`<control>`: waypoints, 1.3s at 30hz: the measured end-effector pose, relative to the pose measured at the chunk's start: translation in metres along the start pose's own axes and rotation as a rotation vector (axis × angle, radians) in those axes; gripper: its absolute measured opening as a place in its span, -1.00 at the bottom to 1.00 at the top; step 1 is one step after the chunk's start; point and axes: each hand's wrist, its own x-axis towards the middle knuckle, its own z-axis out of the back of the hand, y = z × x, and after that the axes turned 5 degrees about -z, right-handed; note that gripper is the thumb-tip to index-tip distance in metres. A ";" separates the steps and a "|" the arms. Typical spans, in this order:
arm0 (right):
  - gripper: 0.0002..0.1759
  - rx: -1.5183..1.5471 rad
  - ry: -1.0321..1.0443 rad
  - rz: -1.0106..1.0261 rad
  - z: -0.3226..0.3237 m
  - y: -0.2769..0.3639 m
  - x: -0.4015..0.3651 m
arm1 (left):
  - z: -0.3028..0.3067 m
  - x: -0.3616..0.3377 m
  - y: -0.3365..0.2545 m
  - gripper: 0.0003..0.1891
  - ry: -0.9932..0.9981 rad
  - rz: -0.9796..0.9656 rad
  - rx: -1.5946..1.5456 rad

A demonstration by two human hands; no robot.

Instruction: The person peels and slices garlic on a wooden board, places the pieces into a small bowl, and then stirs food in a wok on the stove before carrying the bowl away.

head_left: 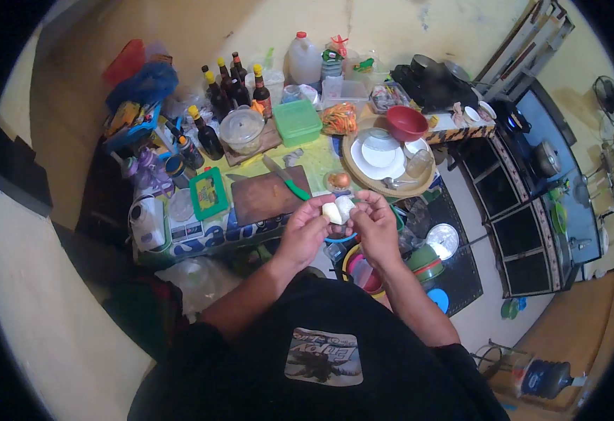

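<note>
1. Plainly, both hands were closed in a pinch: the left hand [303,235] had its fingertips clamped on a cream lump [331,213], and the right hand [377,231] had its fingertips on a white lump [346,205].
2. The lumps touched, side by side between the two hands, lifted in front of the body; whether they were joined could not be told.
3. Taken as a pair, they ran across from left hand to right, rising slightly toward the right; each lay nearest the hand that gripped it.
4. The knife [296,188] lay just beyond the left hand and to its left, handle end toward its fingertips, blade slanting away. The left hand was the nearer one to it.
5. The board [261,200] lay left of the left hand, under part of the knife, so the handle stood in the way between the fingertips and the board's far corner.
6. An onion [339,180] sat directly beyond the lumps, apart from them.
7. Beyond the right hand, slightly to its right, the tray [368,181] held plates [375,167].
8. Nearer the body, below the hands, a pink basin [364,274] showed between the forearms.
</note>
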 end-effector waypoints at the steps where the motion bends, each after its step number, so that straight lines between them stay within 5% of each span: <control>1: -0.70 0.084 -0.008 -0.033 -0.002 0.000 0.001 | 0.005 0.000 0.004 -0.68 -0.044 -0.011 -0.038; 6: -0.62 0.256 -0.074 -0.154 0.020 -0.039 0.020 | 0.052 0.002 0.018 -0.76 -0.064 -0.073 -0.091; 8: -0.65 0.238 -0.067 -0.178 0.033 -0.061 0.029 | 0.069 0.000 0.017 -0.77 -0.223 0.101 -0.042; 11: -0.82 -0.002 -0.106 -0.375 0.053 -0.103 0.042 | 0.122 -0.009 0.036 -0.76 -0.454 0.194 0.028; 16: -0.84 -0.240 -0.008 -0.441 0.074 -0.179 0.084 | 0.165 -0.021 0.032 -0.70 -0.593 0.106 0.009; 19: -0.84 -0.413 0.098 -0.337 0.053 -0.199 0.130 | 0.174 -0.011 0.021 -0.51 -0.594 0.060 0.158; 24: -0.84 -0.914 0.138 -0.027 0.001 -0.226 0.215 | 0.224 0.013 0.016 -0.51 -0.666 0.080 0.355; 27: -0.61 -1.148 0.238 0.206 -0.005 -0.243 0.237 | 0.273 0.028 0.021 -0.56 -0.732 0.109 0.562; 31: -0.57 -1.327 0.299 0.239 -0.001 -0.274 0.243 | 0.320 0.042 0.029 -0.64 -0.739 0.214 0.674; 34: -0.51 -1.387 0.322 0.303 -0.001 -0.285 0.253 | 0.346 0.045 0.039 -0.69 -0.616 0.237 1.082; 36: -0.44 -1.381 0.272 0.159 0.003 -0.281 0.259 | 0.353 0.043 0.043 -0.67 -0.600 0.069 1.436; 37: -0.43 -1.385 0.333 0.121 -0.021 -0.222 0.238 | 0.349 0.042 0.039 -0.67 -0.602 0.078 1.426; 39: -0.46 -1.321 0.277 0.160 -0.002 -0.214 0.230 | 0.339 0.042 0.023 -0.67 -0.518 -0.056 1.358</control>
